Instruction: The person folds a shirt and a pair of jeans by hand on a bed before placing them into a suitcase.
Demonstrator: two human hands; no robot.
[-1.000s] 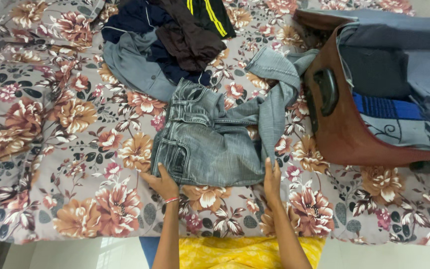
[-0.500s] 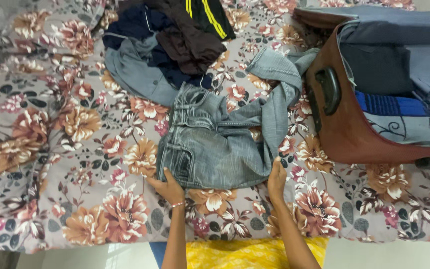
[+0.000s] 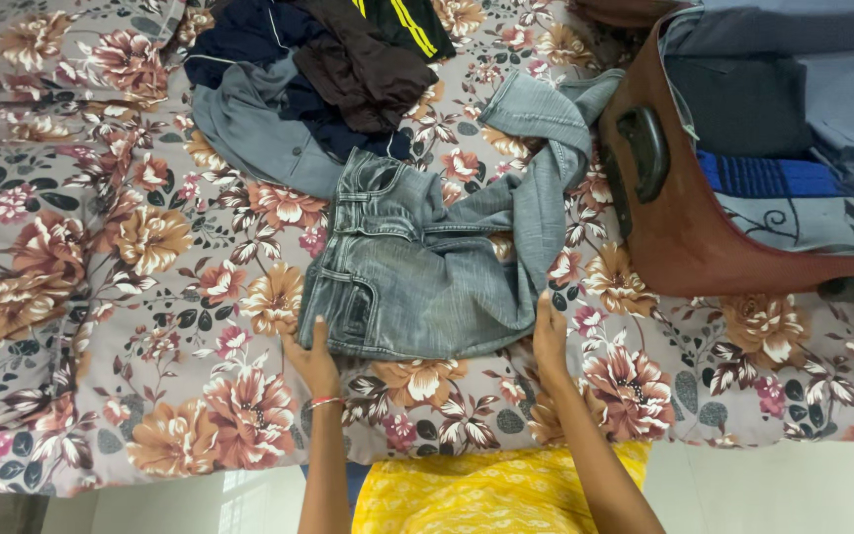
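- A pair of grey jeans [image 3: 417, 272] lies partly folded in the middle of the floral bedspread [image 3: 101, 297], one leg trailing up toward the brown suitcase [image 3: 679, 232].
- The left hand [image 3: 313, 361] rests flat at the jeans' near-left corner, fingers loose and gripping nothing.
- The right hand [image 3: 550, 341] lies at the near-right edge, fingers straight, also holding nothing.
- The suitcase stands open at right, with folded grey and blue clothes inside.
- A heap of dark clothes [image 3: 318, 79] sits beyond the jeans.
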